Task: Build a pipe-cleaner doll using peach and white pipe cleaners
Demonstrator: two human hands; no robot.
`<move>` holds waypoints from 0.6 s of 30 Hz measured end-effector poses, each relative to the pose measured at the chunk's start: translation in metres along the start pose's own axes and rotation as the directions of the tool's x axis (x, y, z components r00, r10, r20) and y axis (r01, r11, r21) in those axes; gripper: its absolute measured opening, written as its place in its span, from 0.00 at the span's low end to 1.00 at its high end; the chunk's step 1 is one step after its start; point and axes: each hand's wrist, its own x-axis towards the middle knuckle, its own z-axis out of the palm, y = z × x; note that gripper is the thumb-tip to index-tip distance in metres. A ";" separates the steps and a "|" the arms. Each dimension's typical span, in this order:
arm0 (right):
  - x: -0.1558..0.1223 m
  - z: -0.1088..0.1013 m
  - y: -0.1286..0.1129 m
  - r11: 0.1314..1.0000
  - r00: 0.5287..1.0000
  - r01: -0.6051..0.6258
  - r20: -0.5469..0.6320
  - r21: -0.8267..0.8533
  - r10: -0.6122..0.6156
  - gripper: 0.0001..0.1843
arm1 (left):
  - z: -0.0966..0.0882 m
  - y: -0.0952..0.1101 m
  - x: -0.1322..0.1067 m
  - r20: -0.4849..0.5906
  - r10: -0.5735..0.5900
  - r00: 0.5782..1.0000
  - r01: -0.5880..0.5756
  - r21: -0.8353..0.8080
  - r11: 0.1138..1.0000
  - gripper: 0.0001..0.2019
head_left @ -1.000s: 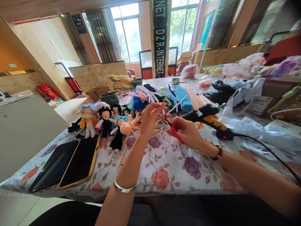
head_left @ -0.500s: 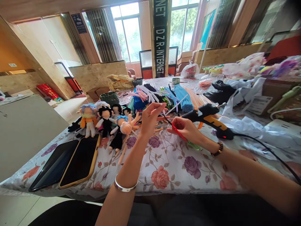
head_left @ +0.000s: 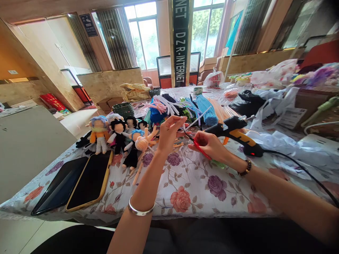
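**Scissors closing in on a pinched white strand**

Head view: hands meet above the floral tablecloth (head_left: 185, 183), raised clear of it. The left hand (head_left: 169, 135) is lifted with thumb and forefinger pressed together on the near end of a thin white pipe cleaner (head_left: 197, 118), the other fingers loosely curled; the strand slants up and away to the right, toward the pile of coloured pipe cleaners (head_left: 182, 107) behind. The right hand (head_left: 212, 144) is wrapped around red-handled scissors (head_left: 199, 147), fingers closed on the handles, with the dark blades pointing up-left toward the left fingertips. How far the blades are parted cannot be told; they are too thin and partly hidden.

Compared with a second ago, the right hand has slid slightly left and rotated, so the red handles now lie flatter and the blade tip sits nearer the pinch point. The left hand has barely shifted, holding the strand at much the same height. Judging by that, the cutting tool is being lined up close to where the strand is gripped.

Just behind the right hand lies a black and orange glue gun (head_left: 235, 134), its cord trailing off to the right. To the left stand small yarn dolls (head_left: 116, 135), with two phones (head_left: 76, 183) lying nearer the table edge.
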 end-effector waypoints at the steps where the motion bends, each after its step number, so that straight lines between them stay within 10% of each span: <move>1: 0.000 0.000 -0.001 1.000 1.000 -0.004 -0.005 0.006 0.004 0.22 | 0.000 0.000 0.000 0.000 0.001 1.000 -0.001 -0.001 1.000 0.13; 18: -0.001 0.001 -0.005 0.999 0.999 -0.006 -0.053 -0.046 0.003 0.22 | 0.003 0.001 -0.001 -0.016 0.002 1.000 -0.002 -0.024 1.000 0.12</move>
